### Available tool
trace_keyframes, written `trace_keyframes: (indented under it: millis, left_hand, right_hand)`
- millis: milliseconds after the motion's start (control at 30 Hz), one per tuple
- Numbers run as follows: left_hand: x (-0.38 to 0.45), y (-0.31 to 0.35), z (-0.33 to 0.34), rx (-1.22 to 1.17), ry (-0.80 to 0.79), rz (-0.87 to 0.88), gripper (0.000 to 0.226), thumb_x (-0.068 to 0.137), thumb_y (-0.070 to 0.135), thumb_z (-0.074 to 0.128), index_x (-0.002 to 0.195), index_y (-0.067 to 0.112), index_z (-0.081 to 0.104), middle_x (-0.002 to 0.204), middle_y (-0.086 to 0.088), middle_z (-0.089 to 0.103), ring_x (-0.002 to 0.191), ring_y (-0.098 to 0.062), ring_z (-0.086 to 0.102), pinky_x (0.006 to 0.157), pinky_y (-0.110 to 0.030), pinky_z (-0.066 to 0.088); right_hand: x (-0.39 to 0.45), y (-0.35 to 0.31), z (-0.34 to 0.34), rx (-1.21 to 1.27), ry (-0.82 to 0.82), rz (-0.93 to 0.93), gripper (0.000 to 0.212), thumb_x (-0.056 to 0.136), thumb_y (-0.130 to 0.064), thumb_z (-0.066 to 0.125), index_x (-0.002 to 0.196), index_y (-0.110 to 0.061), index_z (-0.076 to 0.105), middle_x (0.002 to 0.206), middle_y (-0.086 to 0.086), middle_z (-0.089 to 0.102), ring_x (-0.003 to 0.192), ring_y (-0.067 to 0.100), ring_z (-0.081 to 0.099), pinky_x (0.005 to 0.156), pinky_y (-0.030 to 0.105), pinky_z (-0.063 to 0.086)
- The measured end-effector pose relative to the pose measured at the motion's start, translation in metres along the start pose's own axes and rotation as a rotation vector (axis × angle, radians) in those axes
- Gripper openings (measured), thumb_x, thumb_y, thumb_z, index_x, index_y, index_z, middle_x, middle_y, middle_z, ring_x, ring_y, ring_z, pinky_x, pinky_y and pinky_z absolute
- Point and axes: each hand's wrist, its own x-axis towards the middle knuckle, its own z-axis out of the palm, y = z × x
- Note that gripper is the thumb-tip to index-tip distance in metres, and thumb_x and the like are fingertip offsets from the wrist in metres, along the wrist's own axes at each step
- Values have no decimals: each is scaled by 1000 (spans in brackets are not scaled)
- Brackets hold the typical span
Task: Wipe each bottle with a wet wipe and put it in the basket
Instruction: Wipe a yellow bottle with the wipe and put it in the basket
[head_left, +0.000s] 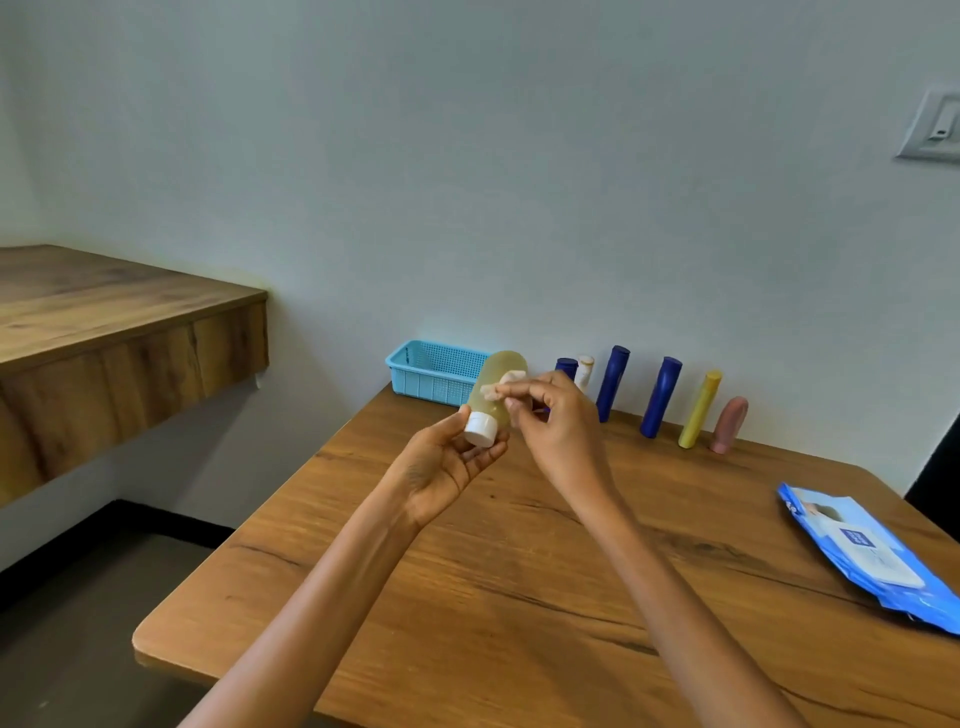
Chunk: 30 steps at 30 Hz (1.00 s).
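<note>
The left hand (451, 460) grips the bottle (493, 387) at its cap end; the right hand (550, 415) pinches a wipe (503, 383) — seemingly damp. Light, stiff, slippery plastic — hold mid-body.

The bench (519, 571) is wood-grain laminate, smooth with a soft sheen and dark streaks. The basket (431, 371) is light blue perforated plastic. The yellowish bottle (493, 387) looks like translucent plastic with a smooth white plastic cap (479, 428). The wipes packet (872, 556) is glossy blue plastic film, slightly crinkled.
</note>
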Motion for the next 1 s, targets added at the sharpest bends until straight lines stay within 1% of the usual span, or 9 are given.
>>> trace_keyframes:
  millis: [233, 333, 467, 533, 600, 667, 767, 833, 1000]
  left_hand:
    - [1, -6, 2, 168, 18, 73, 40, 76, 19, 66, 110, -2, 60, 85, -13, 68, 71, -18, 68, 66, -30, 59]
    - [3, -6, 2, 157, 58, 91, 27, 81, 15, 65, 103, 0, 64, 86, -13, 68, 71, -17, 68, 66, -28, 59]
    - [3, 0, -1, 77, 115, 66, 15, 85, 11, 60, 96, 0, 63, 85, -15, 66, 75, -21, 64, 64, -29, 59]
    - [2, 0, 0, 74, 125, 43, 17, 85, 11, 60, 99, 0, 60, 89, -16, 65, 77, -21, 63, 65, -30, 59]
    - [0, -1, 2, 68, 122, 7, 21, 85, 11, 60, 103, 1, 57, 92, -16, 65, 76, -21, 64, 65, -30, 58]
    - [-2, -3, 7, 61, 115, -20, 21, 85, 12, 59, 104, 2, 56, 94, -16, 63, 78, -22, 63, 66, -32, 58]
    - [-2, -5, 12, 65, 131, -20, 18, 86, 11, 57, 102, 3, 55, 95, -15, 61, 78, -22, 60, 69, -32, 53]
    - [0, -5, 14, 57, 155, 2, 16, 87, 11, 56, 100, 3, 54, 93, -15, 60, 78, -22, 59, 68, -32, 53]
    - [1, -5, 14, 4, 151, 51, 16, 89, 10, 57, 102, 0, 56, 92, -16, 62, 79, -22, 62, 62, -29, 57]
  right_hand:
    - [-7, -3, -2, -17, 97, -13, 21, 85, -9, 66, 104, -15, 71, 104, 0, 64, 95, 3, 56, 79, 0, 39]
    - [-10, -4, 0, 22, 106, 6, 21, 84, -8, 66, 104, -14, 71, 102, -2, 63, 91, -3, 55, 77, -1, 39]
    - [-12, -2, 2, 116, -22, 42, 19, 83, -9, 68, 95, -24, 72, 94, -14, 61, 88, -18, 52, 71, -2, 39]
    - [-2, -2, 0, 162, -12, 74, 18, 84, -11, 66, 94, -25, 71, 99, -10, 65, 93, -8, 57, 78, 5, 44]
    - [17, -3, -5, 209, 83, 118, 15, 87, -12, 63, 98, -18, 71, 106, -5, 66, 99, 2, 59, 86, 17, 50]
    - [38, -3, -9, 198, 121, 141, 15, 89, -11, 61, 101, -11, 70, 110, -1, 66, 103, 8, 61, 88, 22, 51]
    - [54, -1, -7, 86, 27, 153, 18, 89, -14, 61, 104, -8, 71, 112, 3, 67, 103, 13, 62, 81, 15, 50]
    - [53, 0, -2, 10, 29, 134, 18, 89, -16, 63, 103, -9, 71, 110, 5, 67, 102, 14, 62, 81, 18, 49]
    - [24, 1, 7, -63, 62, 38, 17, 88, -15, 64, 104, -13, 70, 106, 2, 62, 94, 4, 55, 73, 4, 39]
